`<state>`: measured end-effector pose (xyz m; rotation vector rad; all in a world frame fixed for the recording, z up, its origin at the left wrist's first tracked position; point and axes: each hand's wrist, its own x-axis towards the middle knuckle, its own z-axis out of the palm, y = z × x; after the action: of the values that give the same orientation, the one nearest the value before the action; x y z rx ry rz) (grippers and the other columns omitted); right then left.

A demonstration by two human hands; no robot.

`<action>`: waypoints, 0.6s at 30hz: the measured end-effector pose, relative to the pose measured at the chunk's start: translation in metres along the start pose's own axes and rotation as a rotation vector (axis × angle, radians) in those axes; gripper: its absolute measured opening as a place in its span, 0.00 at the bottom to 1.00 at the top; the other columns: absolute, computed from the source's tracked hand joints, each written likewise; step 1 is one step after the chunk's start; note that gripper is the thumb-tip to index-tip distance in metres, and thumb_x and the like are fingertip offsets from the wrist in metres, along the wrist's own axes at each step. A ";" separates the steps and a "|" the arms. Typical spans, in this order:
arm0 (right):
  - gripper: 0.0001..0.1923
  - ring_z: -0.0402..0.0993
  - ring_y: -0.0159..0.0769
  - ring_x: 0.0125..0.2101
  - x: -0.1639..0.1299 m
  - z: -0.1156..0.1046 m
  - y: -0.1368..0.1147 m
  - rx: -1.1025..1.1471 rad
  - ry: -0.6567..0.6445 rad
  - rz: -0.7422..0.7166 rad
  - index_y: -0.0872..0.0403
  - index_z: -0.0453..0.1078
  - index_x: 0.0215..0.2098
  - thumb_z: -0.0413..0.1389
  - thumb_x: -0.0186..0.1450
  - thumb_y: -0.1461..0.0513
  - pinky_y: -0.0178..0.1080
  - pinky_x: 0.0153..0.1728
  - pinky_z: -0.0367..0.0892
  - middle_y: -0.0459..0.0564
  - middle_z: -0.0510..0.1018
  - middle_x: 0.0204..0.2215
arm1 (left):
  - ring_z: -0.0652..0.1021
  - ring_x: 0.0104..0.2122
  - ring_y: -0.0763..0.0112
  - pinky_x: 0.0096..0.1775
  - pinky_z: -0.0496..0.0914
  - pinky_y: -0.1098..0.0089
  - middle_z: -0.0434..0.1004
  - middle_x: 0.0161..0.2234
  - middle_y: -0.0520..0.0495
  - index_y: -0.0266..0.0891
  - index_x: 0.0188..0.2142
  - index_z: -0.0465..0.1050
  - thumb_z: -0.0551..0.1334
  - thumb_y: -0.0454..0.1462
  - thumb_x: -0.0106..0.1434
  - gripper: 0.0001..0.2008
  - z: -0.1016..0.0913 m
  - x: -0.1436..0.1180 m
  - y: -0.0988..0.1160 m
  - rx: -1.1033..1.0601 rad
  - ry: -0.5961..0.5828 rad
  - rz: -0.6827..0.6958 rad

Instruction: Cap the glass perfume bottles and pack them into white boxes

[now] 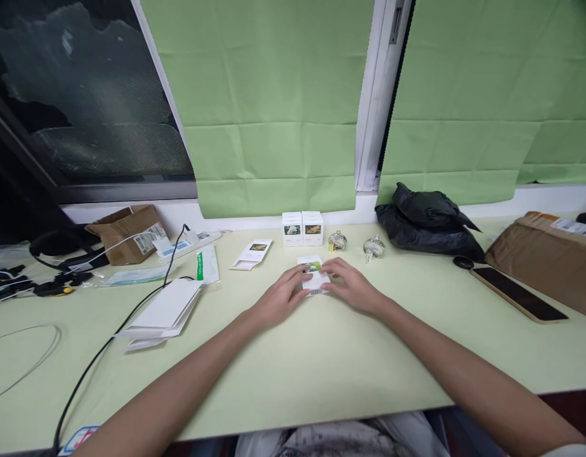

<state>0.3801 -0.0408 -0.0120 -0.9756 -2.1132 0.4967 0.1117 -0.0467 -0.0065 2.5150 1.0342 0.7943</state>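
A small white carton (316, 284) with a green picture and a barcode lies on the table in front of me, looking flat. My left hand (279, 297) grips its left edge between thumb and fingers. On the opposite edge, my right hand (356, 287) holds it the same way. Just behind stand white boxes (302, 230) with flower pictures, side by side. To their right sit two small clear glass-like items (337, 240), one with a yellow tag. Left of the boxes, another flat white carton (252, 254) rests on the table.
A stack of white flat cartons (164, 308) and a black cable (103, 346) lie at left, near an opened brown box (129, 235) and a power strip (193, 241). At right are black plastic bags (426, 222), a phone (516, 293) and a brown parcel (550, 260).
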 end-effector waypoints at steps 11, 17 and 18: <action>0.22 0.73 0.45 0.46 0.004 0.009 0.011 -0.072 0.059 0.328 0.52 0.75 0.55 0.51 0.75 0.48 0.45 0.49 0.68 0.54 0.80 0.45 | 0.71 0.58 0.53 0.60 0.67 0.52 0.76 0.56 0.43 0.45 0.62 0.66 0.57 0.50 0.75 0.22 0.004 0.002 -0.001 0.028 0.165 -0.237; 0.24 0.72 0.48 0.46 0.002 0.011 0.012 -0.139 0.011 0.301 0.48 0.76 0.60 0.48 0.77 0.48 0.49 0.52 0.67 0.53 0.77 0.40 | 0.72 0.56 0.52 0.59 0.65 0.50 0.79 0.51 0.45 0.47 0.62 0.67 0.57 0.52 0.74 0.22 0.005 0.003 0.000 0.014 0.137 -0.248; 0.23 0.72 0.48 0.46 0.002 0.011 0.012 -0.149 0.001 0.288 0.47 0.78 0.57 0.48 0.77 0.48 0.49 0.51 0.67 0.53 0.76 0.39 | 0.72 0.57 0.52 0.59 0.65 0.50 0.79 0.51 0.45 0.48 0.62 0.67 0.57 0.52 0.74 0.23 0.005 0.003 0.000 0.010 0.142 -0.244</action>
<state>0.3767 -0.0317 -0.0253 -1.3757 -2.0409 0.4836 0.1166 -0.0452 -0.0094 2.3068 1.3635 0.9046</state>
